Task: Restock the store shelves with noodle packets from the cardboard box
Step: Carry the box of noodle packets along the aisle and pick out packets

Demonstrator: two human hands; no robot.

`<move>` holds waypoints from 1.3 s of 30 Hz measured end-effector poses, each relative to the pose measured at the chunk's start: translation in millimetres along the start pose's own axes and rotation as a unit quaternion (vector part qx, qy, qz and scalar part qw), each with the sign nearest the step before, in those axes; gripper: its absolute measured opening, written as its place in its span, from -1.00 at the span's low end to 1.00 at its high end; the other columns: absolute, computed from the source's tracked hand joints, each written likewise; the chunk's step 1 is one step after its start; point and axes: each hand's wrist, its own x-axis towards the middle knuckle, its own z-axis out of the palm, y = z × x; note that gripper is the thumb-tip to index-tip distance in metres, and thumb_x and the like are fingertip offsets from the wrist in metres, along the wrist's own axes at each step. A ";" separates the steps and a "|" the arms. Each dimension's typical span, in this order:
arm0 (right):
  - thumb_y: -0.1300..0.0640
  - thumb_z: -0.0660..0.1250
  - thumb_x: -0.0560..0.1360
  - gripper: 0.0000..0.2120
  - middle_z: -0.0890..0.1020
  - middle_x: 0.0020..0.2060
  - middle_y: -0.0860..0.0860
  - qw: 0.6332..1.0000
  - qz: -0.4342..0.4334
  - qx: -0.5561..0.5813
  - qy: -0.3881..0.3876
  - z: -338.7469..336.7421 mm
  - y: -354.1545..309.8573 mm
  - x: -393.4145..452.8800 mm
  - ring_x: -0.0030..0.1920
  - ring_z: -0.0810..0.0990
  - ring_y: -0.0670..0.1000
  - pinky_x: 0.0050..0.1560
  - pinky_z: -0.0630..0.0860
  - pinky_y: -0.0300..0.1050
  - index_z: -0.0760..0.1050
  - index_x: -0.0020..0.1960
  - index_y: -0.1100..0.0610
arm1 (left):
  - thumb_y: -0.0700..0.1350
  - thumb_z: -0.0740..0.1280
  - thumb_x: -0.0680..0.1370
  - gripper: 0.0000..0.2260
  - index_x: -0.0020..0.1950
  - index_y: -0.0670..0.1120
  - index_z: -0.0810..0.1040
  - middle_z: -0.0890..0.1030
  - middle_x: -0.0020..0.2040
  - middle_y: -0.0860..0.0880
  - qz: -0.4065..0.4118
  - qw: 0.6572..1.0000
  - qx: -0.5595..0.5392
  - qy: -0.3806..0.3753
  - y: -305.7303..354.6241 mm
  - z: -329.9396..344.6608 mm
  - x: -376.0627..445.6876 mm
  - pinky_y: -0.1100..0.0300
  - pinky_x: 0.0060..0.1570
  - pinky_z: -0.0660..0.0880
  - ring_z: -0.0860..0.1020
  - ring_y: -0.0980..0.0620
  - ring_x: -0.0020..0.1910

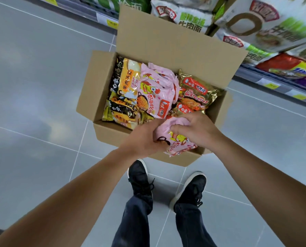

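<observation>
Both hands, the left hand [145, 138] and the right hand [195, 129], grip one pink noodle packet [177, 141] over the near edge of the open cardboard box [166, 41]; inside the box lie another pink packet [155, 91], yellow packets [127, 79] and gold packets [196, 90]; stocked shelves [266, 32] rise beyond the box; black shoes [139, 177] stand on the grey tiled floor [32, 86] just before it.

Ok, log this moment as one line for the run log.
phase: picking from cardboard box | left hand and right hand: both grip pink noodle packet at near edge | shelves: not yet reached
</observation>
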 end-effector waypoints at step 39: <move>-0.01 0.38 0.45 -0.78 0.60 -0.14 -0.06 0.978 0.102 -0.021 0.179 25.8 75.3 28.1 -0.03 0.60 0.04 -0.16 0.42 -0.18 0.55 0.01 0.10 | -0.13 0.49 0.45 -0.76 0.01 0.10 0.52 0.67 0.05 -0.05 -0.335 0.763 -0.516 0.196 -55.6 67.9 -22.1 0.01 -0.09 0.64 0.67 -0.08 0.01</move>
